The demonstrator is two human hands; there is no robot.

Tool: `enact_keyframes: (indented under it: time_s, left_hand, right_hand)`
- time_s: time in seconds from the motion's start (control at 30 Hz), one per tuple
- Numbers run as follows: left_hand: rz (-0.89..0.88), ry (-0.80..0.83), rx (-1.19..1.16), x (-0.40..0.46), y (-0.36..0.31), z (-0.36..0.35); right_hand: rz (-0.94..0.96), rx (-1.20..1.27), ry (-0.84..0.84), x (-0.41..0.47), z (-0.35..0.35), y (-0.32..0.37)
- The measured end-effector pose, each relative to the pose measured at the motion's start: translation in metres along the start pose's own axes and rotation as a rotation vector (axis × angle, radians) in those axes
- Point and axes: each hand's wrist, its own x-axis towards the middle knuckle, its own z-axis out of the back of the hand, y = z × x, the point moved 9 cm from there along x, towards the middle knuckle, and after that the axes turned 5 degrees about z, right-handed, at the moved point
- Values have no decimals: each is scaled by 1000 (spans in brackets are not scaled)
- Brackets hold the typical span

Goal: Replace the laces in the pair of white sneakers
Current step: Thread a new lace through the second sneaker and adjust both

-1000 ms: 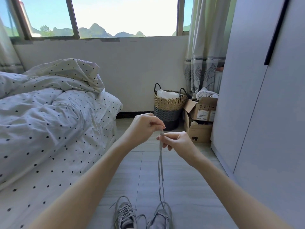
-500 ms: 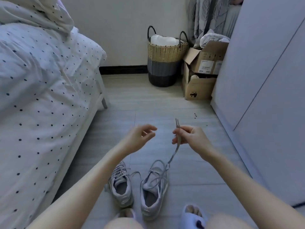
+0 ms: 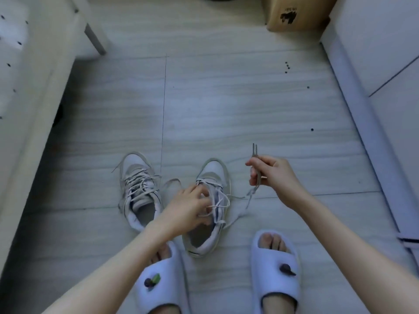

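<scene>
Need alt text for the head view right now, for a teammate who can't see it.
The right hand pinches both lace ends, while the left hand grips the laces on the right sneaker. The left sneaker sits beside it on the floor.

A single head-worn view, steeply down and close over the floor [image 3: 226, 98] before the person's feet.

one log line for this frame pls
left hand: on right sneaker laces | right hand: pinches lace ends | left sneaker: laced, untouched | both on floor
</scene>
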Motion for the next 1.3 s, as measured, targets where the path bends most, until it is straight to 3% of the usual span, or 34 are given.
enact_keyframes:
  time_s: [0.17,0.27,0.37,0.57,0.67,0.77,0.93,1.13,1.3]
  left_hand:
    - [222,-324,-682,-9,13,72]
    - [167,-403,-801,-9,-1,114]
    - [147,-282,-688,0,-14,105]
    - [248,-11,-298,14,26,6]
    - [216,-65,-291,15,29,-5]
    - [259,-203,-274,14,32,1]
    - [382,-252,-284,-8,37,-2]
    - [439,-304,-270,-8,54,11]
    - [443,-98,-252,21,54,-7]
  right_hand:
    - [14,64,-8,1,2,11]
    - [40,25,-6,0,0,19]
    - [44,-103,0,-2,-1,12]
    - [16,-233,-61,-3,25,-24]
    - [36,-596,-28,1,40,-41]
    - [-34,-739,11,2,54,-68]
    - [-49,-606,-55,-2,55,-78]
    - [9,-468,238,-14,-31,-74]
    - [51,-508,370,-22,-68,-78]
